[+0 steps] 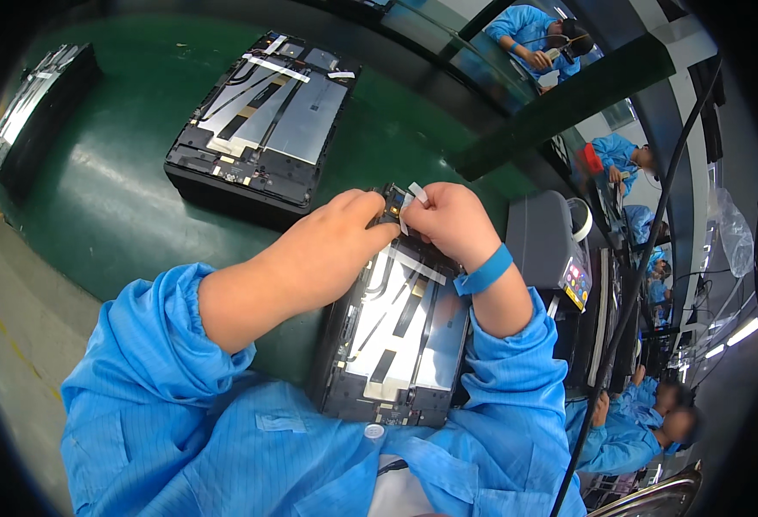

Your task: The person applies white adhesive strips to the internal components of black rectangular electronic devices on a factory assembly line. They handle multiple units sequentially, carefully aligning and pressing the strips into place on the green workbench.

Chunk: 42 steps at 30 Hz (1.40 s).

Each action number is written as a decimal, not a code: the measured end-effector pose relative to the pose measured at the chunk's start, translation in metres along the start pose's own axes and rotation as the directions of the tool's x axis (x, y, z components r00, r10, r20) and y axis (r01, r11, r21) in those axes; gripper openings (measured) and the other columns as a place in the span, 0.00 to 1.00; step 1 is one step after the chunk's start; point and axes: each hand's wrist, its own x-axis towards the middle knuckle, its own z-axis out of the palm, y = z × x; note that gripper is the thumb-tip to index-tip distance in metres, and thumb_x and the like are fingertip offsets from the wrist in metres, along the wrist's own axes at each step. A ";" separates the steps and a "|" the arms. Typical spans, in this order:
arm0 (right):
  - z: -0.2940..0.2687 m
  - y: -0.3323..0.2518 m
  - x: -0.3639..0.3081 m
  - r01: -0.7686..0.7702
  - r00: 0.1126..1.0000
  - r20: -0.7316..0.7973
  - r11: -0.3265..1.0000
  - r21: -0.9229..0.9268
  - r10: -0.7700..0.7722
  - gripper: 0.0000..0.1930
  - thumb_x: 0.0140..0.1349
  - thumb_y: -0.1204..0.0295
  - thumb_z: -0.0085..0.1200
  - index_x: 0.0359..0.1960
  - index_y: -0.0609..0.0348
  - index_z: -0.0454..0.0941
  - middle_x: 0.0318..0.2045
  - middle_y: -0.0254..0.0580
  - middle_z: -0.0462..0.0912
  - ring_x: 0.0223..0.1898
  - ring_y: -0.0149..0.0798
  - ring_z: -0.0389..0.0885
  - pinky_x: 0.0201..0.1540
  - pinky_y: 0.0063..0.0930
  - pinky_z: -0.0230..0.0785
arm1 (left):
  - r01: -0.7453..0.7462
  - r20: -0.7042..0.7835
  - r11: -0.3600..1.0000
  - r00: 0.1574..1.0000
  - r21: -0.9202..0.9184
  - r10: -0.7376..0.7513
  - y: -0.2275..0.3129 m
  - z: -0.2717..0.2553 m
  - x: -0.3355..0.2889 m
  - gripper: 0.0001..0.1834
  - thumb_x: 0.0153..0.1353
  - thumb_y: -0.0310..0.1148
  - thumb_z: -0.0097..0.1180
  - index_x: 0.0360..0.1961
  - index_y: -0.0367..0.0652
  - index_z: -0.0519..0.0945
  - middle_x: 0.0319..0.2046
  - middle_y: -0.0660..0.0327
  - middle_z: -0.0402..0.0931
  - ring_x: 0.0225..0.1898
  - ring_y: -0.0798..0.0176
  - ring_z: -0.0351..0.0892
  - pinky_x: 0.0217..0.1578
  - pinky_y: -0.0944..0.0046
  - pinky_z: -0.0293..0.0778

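Note:
Close to my body lies an opened tablet (pixel 438 388), its black frame, silver inner plate and dark ribbon cables exposed. A white strip (pixel 421 266) crosses its upper part. My left hand (pixel 336 233) is closed at the far left corner, thumb and fingers gripping the edge beside a small dark part with a gold-coloured spot (pixel 393 208). My right hand (pixel 456 222) pinches a small piece of white tape (pixel 417 191) at the far edge, close to the left fingertips. A blue band (pixel 486 271) circles my right wrist. My fingers hide part of that far edge.
A stack of similar opened tablets (pixel 288 112) stands on the green table (pixel 120 185) beyond my left hand. Another stack (pixel 38 103) is at the far left. A grey machine (pixel 538 233) stands to the right, near a hanging black cable (pixel 633 297). People in blue work beyond.

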 end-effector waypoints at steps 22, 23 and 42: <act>0.009 0.010 -0.066 0.538 0.836 -0.037 0.831 -0.142 -0.547 0.21 0.51 0.84 0.43 0.49 0.65 0.68 0.50 0.54 0.77 0.53 0.55 0.74 0.65 0.47 0.57 | 0.080 0.117 0.997 0.990 0.022 -0.082 0.003 -0.007 0.003 0.24 0.48 0.16 0.49 0.49 0.39 0.77 0.47 0.50 0.71 0.57 0.45 0.68 0.56 0.54 0.68; 0.008 0.011 -0.066 0.543 0.835 -0.027 0.830 -0.129 -0.550 0.20 0.51 0.84 0.43 0.49 0.65 0.68 0.50 0.54 0.77 0.53 0.55 0.74 0.65 0.47 0.56 | 0.100 0.135 0.995 0.986 0.006 -0.100 0.004 -0.008 0.004 0.24 0.48 0.15 0.49 0.49 0.39 0.77 0.47 0.50 0.71 0.58 0.45 0.68 0.56 0.54 0.67; -0.013 0.024 -0.110 0.666 0.673 -0.324 0.735 -0.125 -0.665 0.05 0.55 0.71 0.54 0.30 0.58 0.76 0.33 0.45 0.80 0.40 0.53 0.76 0.48 0.45 0.68 | -0.108 0.045 0.940 0.994 0.325 0.099 0.027 -0.021 0.007 0.24 0.47 0.21 0.54 0.48 0.46 0.79 0.52 0.49 0.70 0.59 0.42 0.66 0.56 0.50 0.66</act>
